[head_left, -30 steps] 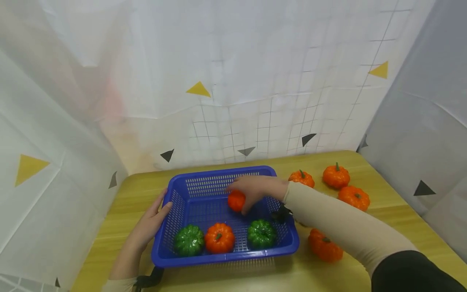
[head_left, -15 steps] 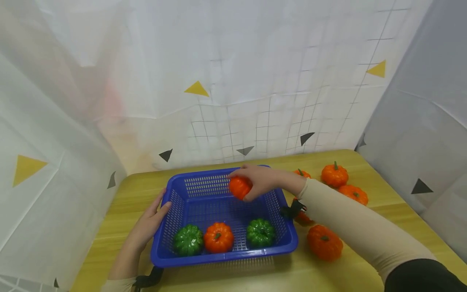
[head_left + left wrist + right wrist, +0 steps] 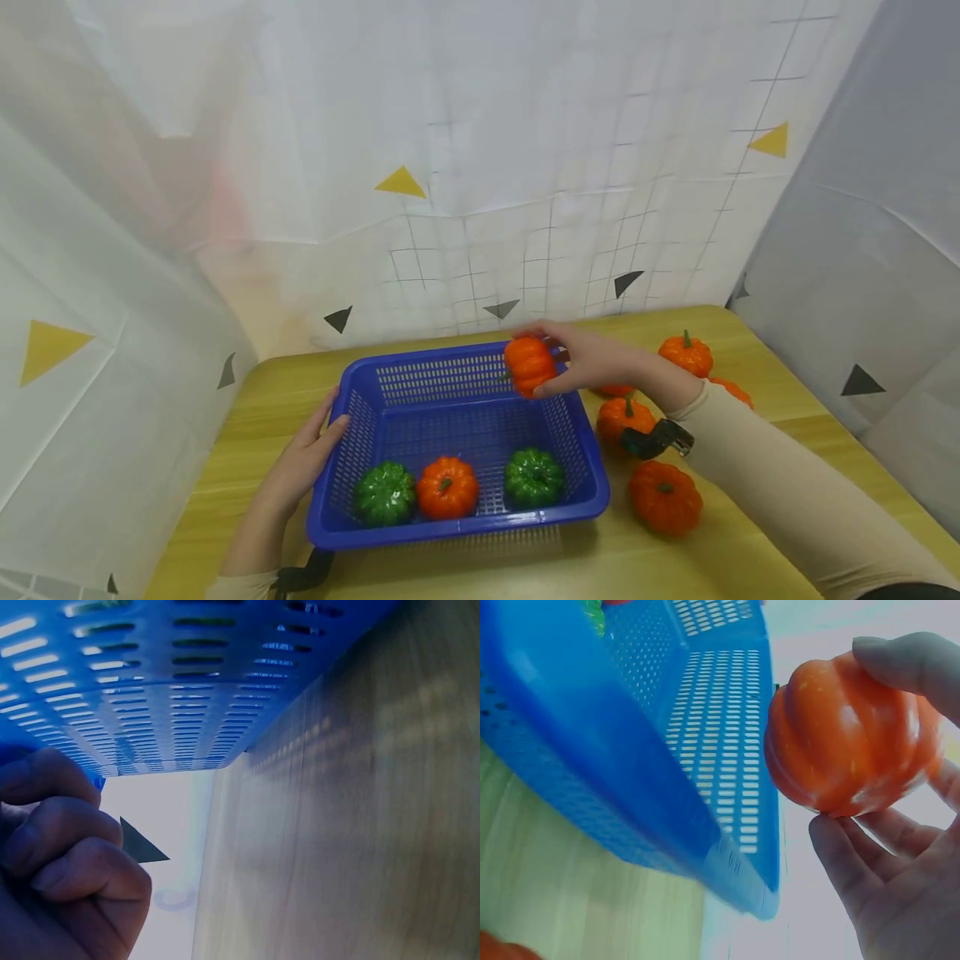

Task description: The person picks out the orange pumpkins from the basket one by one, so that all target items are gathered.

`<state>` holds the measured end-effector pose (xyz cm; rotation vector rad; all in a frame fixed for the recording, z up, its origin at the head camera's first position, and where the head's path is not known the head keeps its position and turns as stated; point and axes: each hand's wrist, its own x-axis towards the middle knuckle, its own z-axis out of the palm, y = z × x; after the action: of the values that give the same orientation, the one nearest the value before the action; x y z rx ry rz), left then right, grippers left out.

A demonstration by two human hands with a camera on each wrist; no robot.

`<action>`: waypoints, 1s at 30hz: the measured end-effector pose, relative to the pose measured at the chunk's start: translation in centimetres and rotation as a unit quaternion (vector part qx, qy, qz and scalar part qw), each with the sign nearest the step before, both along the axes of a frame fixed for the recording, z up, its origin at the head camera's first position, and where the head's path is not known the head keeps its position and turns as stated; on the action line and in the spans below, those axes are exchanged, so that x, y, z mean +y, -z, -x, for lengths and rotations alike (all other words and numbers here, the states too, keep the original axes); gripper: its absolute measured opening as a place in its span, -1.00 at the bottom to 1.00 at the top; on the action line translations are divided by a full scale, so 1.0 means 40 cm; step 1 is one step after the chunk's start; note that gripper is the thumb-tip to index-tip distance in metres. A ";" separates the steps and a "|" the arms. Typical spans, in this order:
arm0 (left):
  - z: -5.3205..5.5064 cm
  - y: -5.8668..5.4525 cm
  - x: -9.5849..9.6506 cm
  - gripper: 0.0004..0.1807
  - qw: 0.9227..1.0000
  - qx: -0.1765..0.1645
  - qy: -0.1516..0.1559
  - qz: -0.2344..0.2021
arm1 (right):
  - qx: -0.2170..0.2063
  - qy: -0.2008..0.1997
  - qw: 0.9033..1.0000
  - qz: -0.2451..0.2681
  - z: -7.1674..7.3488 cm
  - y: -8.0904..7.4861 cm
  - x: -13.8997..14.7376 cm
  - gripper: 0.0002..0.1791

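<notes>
My right hand (image 3: 588, 358) holds a small orange pumpkin (image 3: 529, 367) by its sides, thumb and fingertips against the ribbed skin. The pumpkin is raised over the far right corner of the blue plastic basket (image 3: 468, 528); the right wrist view shows the pumpkin (image 3: 847, 739) beyond the rim. My left hand (image 3: 303, 454) grips the basket's left rim, its fingers curled at the outer wall in the left wrist view. Along the basket's near side sit a green pumpkin (image 3: 385, 494), an orange pumpkin (image 3: 447, 488) and another green pumpkin (image 3: 533, 478).
Several orange pumpkins stand on the wooden table right of the basket, among them a near pumpkin (image 3: 665, 498), one beside the wrist strap (image 3: 624, 419) and a far one (image 3: 686, 356). A white sheet (image 3: 480, 167) hangs behind the table (image 3: 420, 575).
My right hand has lifted the orange pumpkin from inside the basket, up and to the right, turning it on its side. My left hand stays at the rim.
</notes>
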<state>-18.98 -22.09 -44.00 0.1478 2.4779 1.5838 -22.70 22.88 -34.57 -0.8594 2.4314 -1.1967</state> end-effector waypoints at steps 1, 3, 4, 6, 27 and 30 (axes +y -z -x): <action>0.000 0.000 0.000 -0.21 1.000 -0.001 -0.001 -0.001 | 0.000 0.009 1.000 0.007 -0.009 0.002 0.014 -0.10; -0.001 0.001 -0.001 -0.22 1.000 -0.004 -0.001 -0.002 | -0.003 0.025 0.999 0.028 -0.027 0.008 0.040 -0.10; -0.001 0.001 -0.002 -0.21 1.000 -0.005 -0.002 -0.003 | -0.006 0.036 0.999 0.037 -0.036 0.013 0.053 -0.10; -0.002 0.002 -0.004 -0.21 1.000 -0.007 -0.001 -0.002 | -0.014 0.056 0.997 0.055 -0.057 0.022 0.078 -0.10; 0.002 0.005 -0.008 -0.22 1.000 -0.014 0.001 0.019 | 0.024 0.138 0.961 0.239 -0.313 0.144 0.378 -0.10; 0.003 0.004 -0.010 -0.22 1.000 -0.012 0.002 0.023 | 0.033 0.159 0.955 0.248 -0.343 0.171 0.411 -0.12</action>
<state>-19.10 -22.48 -44.18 0.1268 2.4909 1.5175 -8.97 39.32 -41.41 -0.6452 2.4185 -1.9837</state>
